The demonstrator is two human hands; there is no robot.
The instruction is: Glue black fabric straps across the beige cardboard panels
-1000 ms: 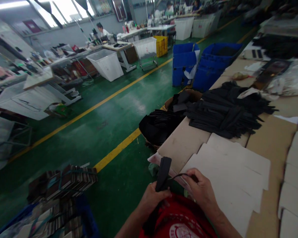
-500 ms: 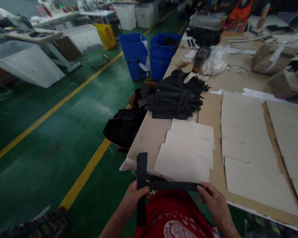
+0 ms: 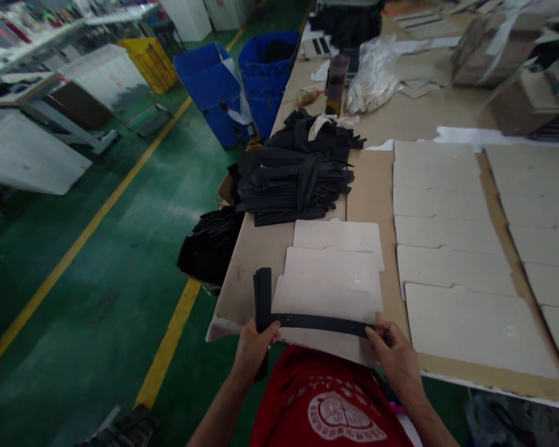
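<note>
My left hand (image 3: 255, 345) is closed round a bundle of black strips (image 3: 263, 298), which stands roughly upright in the view. A single black strip (image 3: 323, 323) stretches sideways between my hands, its left end at my left thumb. My right hand (image 3: 391, 347) pinches the right end of that strip. The strip lies over the nearest of several overlapping pale panels (image 3: 326, 295) at the table's near edge; whether it touches the panel I cannot tell. Beyond them lies a pile of black strips (image 3: 293, 180).
More overlapping pale panels (image 3: 470, 323) cover the right side of the table (image 3: 369, 180). A box of black pieces (image 3: 209, 242) stands beside the table's left edge. Blue bins (image 3: 214, 87) stand farther back on the green floor. A bottle (image 3: 336, 84) and a clear plastic bag (image 3: 373, 74) lie behind the pile.
Both hands have moved up and forward with the strip, from in front of the table edge to over the nearest pale panel. The camera view has turned slightly right and down.
</note>
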